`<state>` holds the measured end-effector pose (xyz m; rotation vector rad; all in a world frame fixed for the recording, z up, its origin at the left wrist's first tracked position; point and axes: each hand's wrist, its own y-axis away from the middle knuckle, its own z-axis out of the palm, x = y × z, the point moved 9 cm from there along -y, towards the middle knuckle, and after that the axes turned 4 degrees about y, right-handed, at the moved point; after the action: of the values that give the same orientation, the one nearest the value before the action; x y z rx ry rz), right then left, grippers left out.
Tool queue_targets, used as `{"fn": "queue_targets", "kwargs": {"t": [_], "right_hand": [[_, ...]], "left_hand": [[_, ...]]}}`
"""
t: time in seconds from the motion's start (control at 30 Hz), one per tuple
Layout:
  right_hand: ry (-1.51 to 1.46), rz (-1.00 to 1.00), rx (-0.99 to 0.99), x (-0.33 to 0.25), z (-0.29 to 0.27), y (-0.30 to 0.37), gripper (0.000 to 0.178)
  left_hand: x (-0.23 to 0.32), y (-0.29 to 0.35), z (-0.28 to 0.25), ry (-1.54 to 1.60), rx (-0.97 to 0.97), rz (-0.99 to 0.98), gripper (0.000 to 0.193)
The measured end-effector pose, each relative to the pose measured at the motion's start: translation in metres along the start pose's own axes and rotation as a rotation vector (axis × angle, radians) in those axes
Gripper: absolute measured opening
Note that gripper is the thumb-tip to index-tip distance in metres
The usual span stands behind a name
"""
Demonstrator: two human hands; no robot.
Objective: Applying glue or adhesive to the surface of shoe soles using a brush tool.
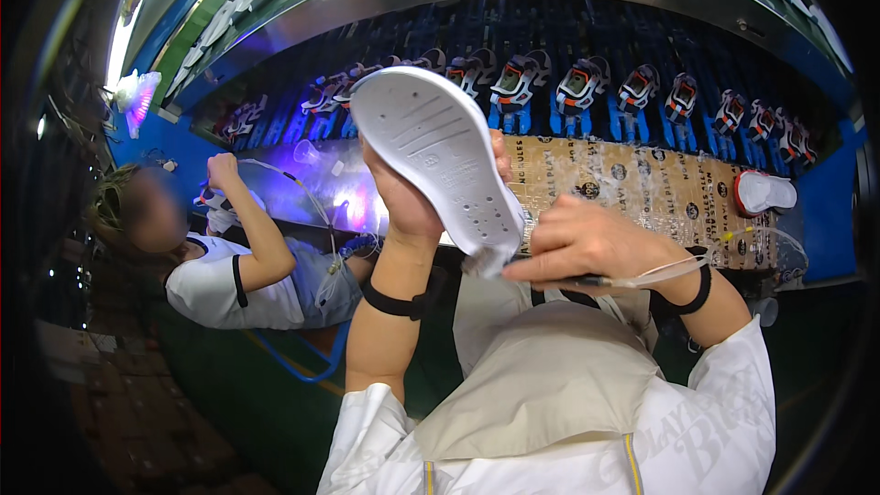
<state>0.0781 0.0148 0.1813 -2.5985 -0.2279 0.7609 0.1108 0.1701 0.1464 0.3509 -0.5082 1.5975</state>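
My left hand (403, 192) grips a white shoe sole (440, 137), holding it up tilted above the bench. Its palm is at the sole's left side, and fingertips curl round the right edge. The face toward me has grooves and several small holes. In my closed right hand (596, 238) is a brush (485, 262); its blurred tip meets the lower end of the sole. From the back of the brush a clear tube (674, 269) runs past my right wrist.
Several white, orange and black shoes (579, 84) stand on blue holders along the back. Printed cardboard (632, 188) covers part of the bench. A red-edged white sole (766, 192) lies far right. To the left, a co-worker (238, 266) handles a shoe with another tube (284, 176).
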Motion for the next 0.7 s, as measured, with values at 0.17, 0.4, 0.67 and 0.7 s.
{"fn": "queue_targets", "kwargs": {"t": [0.17, 0.4, 0.67, 0.7], "right_hand": [[-0.155, 0.065, 0.125, -0.005, -0.031, -0.003, 0.036], [-0.074, -0.033, -0.067, -0.008, -0.017, -0.006, 0.035], [0.101, -0.038, -0.176, -0.001, -0.009, -0.007, 0.032], [0.098, -0.040, -0.178, -0.002, -0.009, -0.008, 0.032]], "left_hand": [[0.001, -0.010, 0.008, -0.132, -0.069, -0.069, 0.111], [0.000, -0.032, 0.009, -0.457, -0.046, -0.073, 0.103], [-0.015, -0.050, 0.022, -0.788, -0.177, -0.208, 0.082], [-0.014, -0.050, 0.026, -0.764, -0.167, -0.195, 0.079]]}}
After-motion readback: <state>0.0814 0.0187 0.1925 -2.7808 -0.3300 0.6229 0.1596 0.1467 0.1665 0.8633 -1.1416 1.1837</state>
